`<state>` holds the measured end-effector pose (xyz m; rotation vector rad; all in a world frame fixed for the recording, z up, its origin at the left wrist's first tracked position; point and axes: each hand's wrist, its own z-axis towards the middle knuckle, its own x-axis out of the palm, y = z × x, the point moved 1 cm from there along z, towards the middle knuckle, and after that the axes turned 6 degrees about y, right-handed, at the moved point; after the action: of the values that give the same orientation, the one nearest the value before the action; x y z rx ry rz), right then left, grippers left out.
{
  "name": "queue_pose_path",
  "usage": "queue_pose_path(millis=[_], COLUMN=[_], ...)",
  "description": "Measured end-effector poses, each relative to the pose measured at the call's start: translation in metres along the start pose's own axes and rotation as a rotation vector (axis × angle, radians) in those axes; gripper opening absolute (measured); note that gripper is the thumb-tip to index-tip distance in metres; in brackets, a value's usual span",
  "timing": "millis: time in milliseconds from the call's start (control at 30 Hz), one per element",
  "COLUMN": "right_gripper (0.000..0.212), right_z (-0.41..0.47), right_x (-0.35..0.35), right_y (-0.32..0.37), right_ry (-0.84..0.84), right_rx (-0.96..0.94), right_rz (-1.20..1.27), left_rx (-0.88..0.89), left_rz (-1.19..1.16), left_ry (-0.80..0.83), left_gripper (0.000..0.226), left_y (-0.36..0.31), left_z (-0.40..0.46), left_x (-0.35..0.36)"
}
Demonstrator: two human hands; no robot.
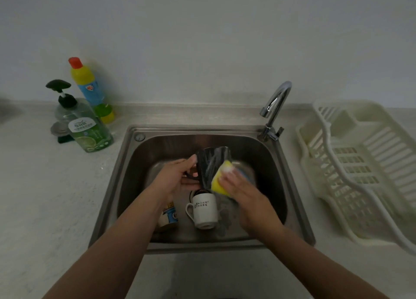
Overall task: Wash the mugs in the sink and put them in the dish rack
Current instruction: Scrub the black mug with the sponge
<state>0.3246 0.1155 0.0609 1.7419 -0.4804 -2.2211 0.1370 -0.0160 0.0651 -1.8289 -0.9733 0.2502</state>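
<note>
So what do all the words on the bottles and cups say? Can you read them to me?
Nothing here can be read for sure.
Green soap bottle: white label with a logo and characters, too blurred to read.
Yellow and blue bottle: small red mark on its label, too small to read.
White mug: two rows of dark characters, too small to read.
Cartoon mug: a picture only, partly hidden by the left arm.
Black mug: no text visible.

We find no text we can read. The green soap bottle (90,127) carries a white label with print too blurred to make out, and the white mug (203,209) shows small dark characters we cannot decipher.
</note>
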Motion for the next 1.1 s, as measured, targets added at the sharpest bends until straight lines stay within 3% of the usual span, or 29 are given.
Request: queue_pose_path(millis=[67,133,233,367,500,700,833,900,967,1033,1100], right_gripper=[0.080,0.068,0.076,0.070,0.070,0.075,0.064,0.054,0.058,0.075,0.078], right_z=[-0.014,0.005,0.023,-0.018,0.031,0.001,0.037,0.021,0.008,0.027,0.046], right_x=[0.003,-0.003,-0.012,0.001,-0.025,-0.011,-0.021,-0.009,-0.002,-0.010,-0.019], right_y=[-0.004,-0.012,-0.005,0.013,0.005,0.000,0.000,0.004,0.004,-0.001,0.000], right_ry=[0.057,-0.047,-0.178,-0.103,-0.239,0.008,-0.005,0.045,0.094,0.028,-0.022], right_rx=[-0.069,0.071,0.272,0.261,0.239,-0.065,-0.075,-0.231,-0.352,-0.229,-0.105], right_rz=[0.027,0.149,0.395,0.405,0.422,-0.047,-0.257,-0.339,-0.390,-0.392,-0.367], left_rx=[-0.007,-0.026,-0.028,-0.005,-0.004,0.051,0.051,0.062,0.073,0.067,0.065], left_rz=[0.003,0.015,-0.026,-0.103,-0.054,0.072,0.148,0.177,0.244,0.299,0.288], left_ry=[0.001,0.043,0.090,0.089,0.107,-0.001,-0.018,-0.039,-0.051,-0.064,-0.073], left_gripper=[0.046,0.040,0.029,0.033,0.027,0.027,0.027,0.027,0.027,0.029,0.031], left_y=[0.000,0.002,0.001,-0.001,-0.008,-0.010,-0.012,-0.013,-0.011,-0.010,-0.012], left_z=[-0.001,-0.002,-0.003,-0.006,-0.007,-0.003,-0.003,-0.003,-0.003,-0.003,-0.003], left_x=[-0.005,-0.004,0.004,-0.002,0.012,0.009,0.020,0.019,0.017,0.018,0.019])
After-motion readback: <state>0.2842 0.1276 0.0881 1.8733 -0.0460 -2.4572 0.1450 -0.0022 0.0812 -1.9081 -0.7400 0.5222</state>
